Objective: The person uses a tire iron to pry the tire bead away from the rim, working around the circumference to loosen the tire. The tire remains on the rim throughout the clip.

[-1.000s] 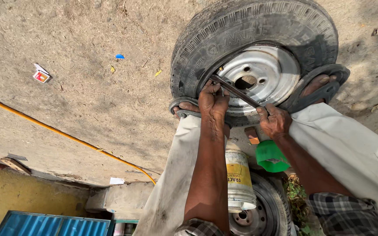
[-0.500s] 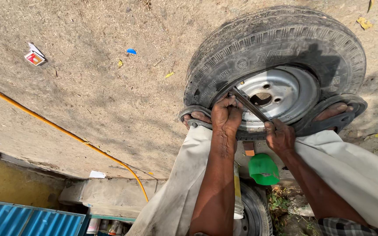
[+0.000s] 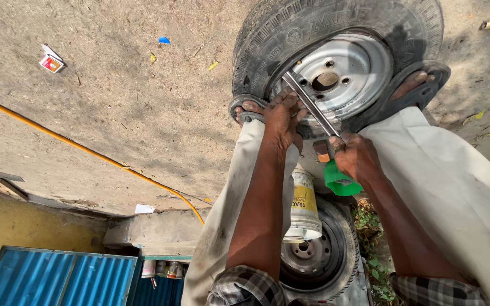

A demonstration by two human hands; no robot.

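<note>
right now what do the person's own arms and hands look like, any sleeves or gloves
Both hands are bare, with no gloves, rings or a watch to be seen. The left hand and right hand look smudged with grime. The forearms are uncovered; the checked sleeves, in dark and light plaid, are pushed up near the elbows on both arms. Light, off-white trousers show beside the arms.

We stand outdoors on bare, sunlit dirt ground (image 3: 114, 113) strewn with small litter; a yellow hose (image 3: 86, 150) crosses it on the left; near left we see a low concrete step (image 3: 154, 226), a yellow wall (image 3: 24, 249) and blue corrugated sheeting (image 3: 46, 277); weeds (image 3: 370, 226) grow near right.
</note>
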